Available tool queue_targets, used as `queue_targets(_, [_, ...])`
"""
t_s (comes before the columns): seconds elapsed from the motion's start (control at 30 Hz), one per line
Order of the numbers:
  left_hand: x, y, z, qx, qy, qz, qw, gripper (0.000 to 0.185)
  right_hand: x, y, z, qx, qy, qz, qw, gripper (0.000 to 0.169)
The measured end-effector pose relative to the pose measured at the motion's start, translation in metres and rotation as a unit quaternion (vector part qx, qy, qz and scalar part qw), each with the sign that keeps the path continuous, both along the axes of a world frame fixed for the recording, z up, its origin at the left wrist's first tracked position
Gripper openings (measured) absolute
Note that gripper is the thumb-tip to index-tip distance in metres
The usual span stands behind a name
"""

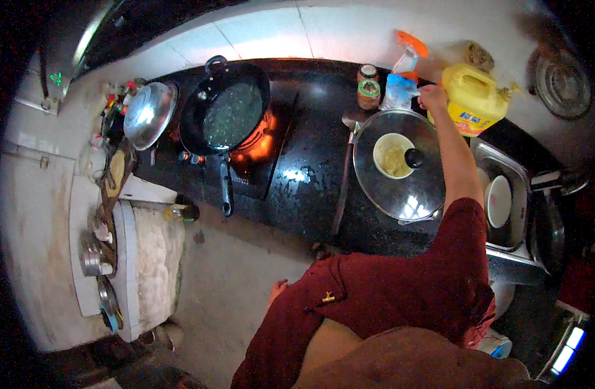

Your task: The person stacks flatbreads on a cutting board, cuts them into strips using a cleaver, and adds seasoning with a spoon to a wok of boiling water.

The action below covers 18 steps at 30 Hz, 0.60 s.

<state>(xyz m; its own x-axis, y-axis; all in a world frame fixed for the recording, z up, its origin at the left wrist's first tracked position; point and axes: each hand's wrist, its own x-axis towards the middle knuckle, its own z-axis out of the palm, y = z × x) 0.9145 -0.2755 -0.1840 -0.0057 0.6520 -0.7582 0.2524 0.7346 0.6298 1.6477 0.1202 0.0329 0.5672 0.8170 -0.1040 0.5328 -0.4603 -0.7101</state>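
Observation:
My right hand (pixel 431 97) reaches to the back of the counter, fingers closed on a small pale handle (pixel 416 93) at a blue-and-white plastic packet (pixel 398 91). Whether the handle goes inside the packet is unclear. Low beside my body, my left hand (pixel 278 289) shows only in part, its fingers mostly hidden by the maroon clothing. Under my right forearm lies a glass lid (pixel 370 180) with a black knob, over a white bowl (pixel 381 167) of pale yellow food. A black wok (pixel 193 121) of cloudy liquid with green bits sits on a glowing electric cooktop (pixel 258 172).
Two jars (pixel 368 93), a spray bottle (pixel 405 62) and a yellow oil jug (pixel 472 97) line the wall. A long-handled spatula (pixel 345 180) lies left of the glass lid. A metal lid (pixel 149 116) leans left of the wok. At right, a sink (pixel 519 233) holds a white dish (pixel 498 202).

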Motion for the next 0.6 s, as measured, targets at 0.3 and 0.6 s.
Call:
queue_targets(0.3, [-0.013, -0.001, -0.007, 0.039, 0.102, -0.104, 0.989, 0.037, -0.033, -0.042, 0.046, 0.109, 0.063, -0.055, 0.991, 0.018])
queue_targets(0.6, [-0.029, -0.008, -0.032, -0.006, 0.035, -0.026, 0.999, 0.039, -0.026, -0.053, 0.042, 0.134, 0.133, -0.091, 0.978, 0.019])
